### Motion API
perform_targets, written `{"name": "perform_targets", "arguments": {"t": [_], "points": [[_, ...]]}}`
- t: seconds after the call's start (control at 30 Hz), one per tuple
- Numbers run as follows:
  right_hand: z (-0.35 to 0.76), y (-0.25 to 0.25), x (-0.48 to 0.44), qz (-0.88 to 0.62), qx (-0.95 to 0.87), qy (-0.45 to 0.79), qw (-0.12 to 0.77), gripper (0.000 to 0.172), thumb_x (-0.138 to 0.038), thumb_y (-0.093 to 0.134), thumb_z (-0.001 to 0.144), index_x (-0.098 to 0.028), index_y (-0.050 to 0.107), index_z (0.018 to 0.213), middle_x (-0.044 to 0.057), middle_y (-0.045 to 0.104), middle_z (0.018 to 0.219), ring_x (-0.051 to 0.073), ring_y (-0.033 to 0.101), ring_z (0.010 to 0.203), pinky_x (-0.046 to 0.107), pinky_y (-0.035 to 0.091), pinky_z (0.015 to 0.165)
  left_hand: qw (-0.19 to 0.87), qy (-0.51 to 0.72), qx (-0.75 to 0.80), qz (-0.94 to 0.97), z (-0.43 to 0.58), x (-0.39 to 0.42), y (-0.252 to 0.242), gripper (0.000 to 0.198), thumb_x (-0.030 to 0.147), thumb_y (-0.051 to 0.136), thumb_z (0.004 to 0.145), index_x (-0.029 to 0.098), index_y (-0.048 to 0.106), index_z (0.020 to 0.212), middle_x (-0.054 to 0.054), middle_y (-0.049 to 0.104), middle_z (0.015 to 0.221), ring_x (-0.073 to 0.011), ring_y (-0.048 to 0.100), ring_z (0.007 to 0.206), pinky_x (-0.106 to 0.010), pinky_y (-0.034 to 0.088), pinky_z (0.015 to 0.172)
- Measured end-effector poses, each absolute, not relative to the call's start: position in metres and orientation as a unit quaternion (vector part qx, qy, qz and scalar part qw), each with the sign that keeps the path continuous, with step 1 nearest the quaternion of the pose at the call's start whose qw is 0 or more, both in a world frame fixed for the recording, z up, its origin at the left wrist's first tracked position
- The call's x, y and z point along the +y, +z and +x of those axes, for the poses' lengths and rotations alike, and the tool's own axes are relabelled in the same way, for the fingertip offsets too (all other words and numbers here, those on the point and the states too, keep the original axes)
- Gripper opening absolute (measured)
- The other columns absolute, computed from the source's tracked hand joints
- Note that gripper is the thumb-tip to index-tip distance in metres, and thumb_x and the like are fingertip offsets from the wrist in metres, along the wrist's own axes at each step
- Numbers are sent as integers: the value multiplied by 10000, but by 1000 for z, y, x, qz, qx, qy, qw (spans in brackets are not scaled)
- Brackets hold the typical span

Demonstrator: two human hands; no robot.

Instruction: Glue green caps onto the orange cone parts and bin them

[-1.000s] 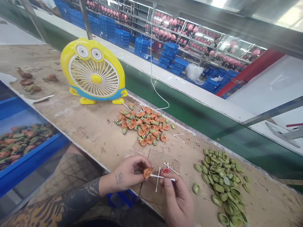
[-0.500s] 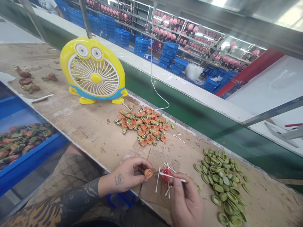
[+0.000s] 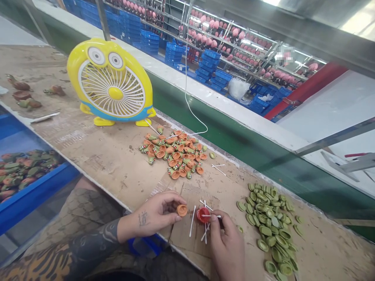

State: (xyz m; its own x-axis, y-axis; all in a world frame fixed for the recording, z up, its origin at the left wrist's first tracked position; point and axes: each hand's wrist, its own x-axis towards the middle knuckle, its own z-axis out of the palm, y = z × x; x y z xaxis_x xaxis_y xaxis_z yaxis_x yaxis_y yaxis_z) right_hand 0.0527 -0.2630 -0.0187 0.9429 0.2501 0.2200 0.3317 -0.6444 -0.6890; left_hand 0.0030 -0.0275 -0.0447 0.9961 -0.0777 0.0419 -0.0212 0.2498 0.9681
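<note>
two bare hands are in my head-camera feed, one on each side of the small red pot [image 3: 202, 221], which stands on the cardboard-covered table [image 3: 99, 152] and which i take as my mark. to the left of the pot i have the left hand [image 3: 150, 212] closed on a hollow orange piece [image 3: 182, 211], pinched between thumb and fingers with its opening turned toward my camera. to the right of the pot the right hand [image 3: 227, 242] is narrow, thumb and fingertips gripping a cotton swab [image 3: 209, 216] that lies nearly level, one tip over the pot's mouth; from this distance i cannot tell whether that tip touches the red inside. one loose swab [image 3: 192, 221] lies just left of the pot, other swabs [image 3: 205, 233] cross one another just on its near side, and i make out more at its far edge. well beyond the pot, toward the upper left, i see a heap of orange-and-green figures [image 3: 175, 150], several with their hollow orange ends showing, and farther along that way a yellow fan [image 3: 115, 93] with two big round eyes. to the right of the pot a pile of green oval pieces [image 3: 272, 226] is spread over the table, apart from it. far to the left of the pot, below the table's edge, my view takes in a blue crate [image 3: 55, 179] holding orange and green pieces.
</note>
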Motion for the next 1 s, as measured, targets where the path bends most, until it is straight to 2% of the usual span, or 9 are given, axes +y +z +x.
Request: {"name": "perform_targets", "arguments": {"t": [0.13, 0.23, 0.4, 0.47, 0.57, 0.67, 0.83, 0.93, 1.0], "points": [[49, -12, -260, -897, -133, -46, 419, 372, -510, 540, 989, -211, 720, 861, 56, 743, 809, 217, 674, 716, 278, 488, 653, 802, -38, -21, 595, 2, -28, -44, 309, 203, 819, 802, 172, 720, 1094, -69, 661, 1077, -191, 636, 960, -337, 518, 883], [41, -4, -252, -867, -71, -59, 490, 372, -539, 584, 966, -205, 716, 868, 53, 736, 827, 219, 672, 766, 281, 510, 705, 816, -64, 4, 574, 1, -30, -44, 345, 211, 835, 790, 175, 699, 1105, -65, 686, 1062, -193, 643, 959, -344, 521, 886], [32, -5, -240, -792, -111, -51, 598, 261, -440, 650, 963, -195, 724, 913, 37, 730, 775, 177, 673, 680, 247, 531, 640, 815, -76, 2, 574, 1, -30, -44, 333, 219, 828, 806, 172, 699, 1110, -72, 717, 1054, -196, 659, 959, -363, 522, 913], [32, -7, -237, -790, -149, -34, 593, 221, -396, 646, 975, -196, 726, 927, 30, 726, 766, 169, 682, 693, 233, 532, 640, 815, -76, -1, 574, 1, -30, -43, 330, 221, 828, 808, 170, 703, 1109, -69, 717, 1051, -194, 664, 961, -358, 523, 915], [31, -7, -230, -811, -165, -10, 561, 265, -419, 615, 991, -195, 729, 908, 41, 735, 816, 179, 688, 743, 239, 522, 658, 814, -80, 1, 576, 1, -29, -42, 340, 238, 834, 808, 172, 707, 1117, -63, 716, 1042, -199, 667, 970, -355, 523, 923], [26, -2, -222, -828, -143, -28, 541, 306, -462, 589, 995, -210, 728, 892, 37, 733, 861, 189, 677, 791, 260, 501, 714, 799, -80, -4, 596, 1, -27, -40, 338, 266, 829, 821, 177, 718, 1128, -68, 717, 1054, -209, 661, 976, -353, 519, 919], [23, 1, -223, -821, -172, -62, 541, 254, -420, 587, 1002, -228, 725, 909, 35, 730, 856, 194, 675, 781, 279, 489, 733, 800, -75, -29, 595, -2, -24, -41, 370, 349, 813, 852, 189, 718, 1172, -75, 702, 1082, -210, 641, 998, -345, 503, 919], [31, -2, -238, -826, -164, -94, 531, 254, -414, 588, 1000, -211, 722, 928, 54, 744, 872, 207, 692, 788, 280, 507, 715, 822, -79, -14, 563, -3, -24, -42, 442, 417, 795, 869, 214, 676, 1243, -59, 681, 1031, -196, 632, 961, -323, 514, 851], [39, -4, -250, -854, -150, -98, 488, 276, -434, 588, 995, -204, 723, 921, 53, 748, 856, 207, 695, 772, 272, 506, 690, 825, -76, -10, 559, -2, -25, -43, 419, 439, 764, 894, 207, 673, 1231, -61, 677, 1014, -186, 626, 922, -314, 513, 813]]}}
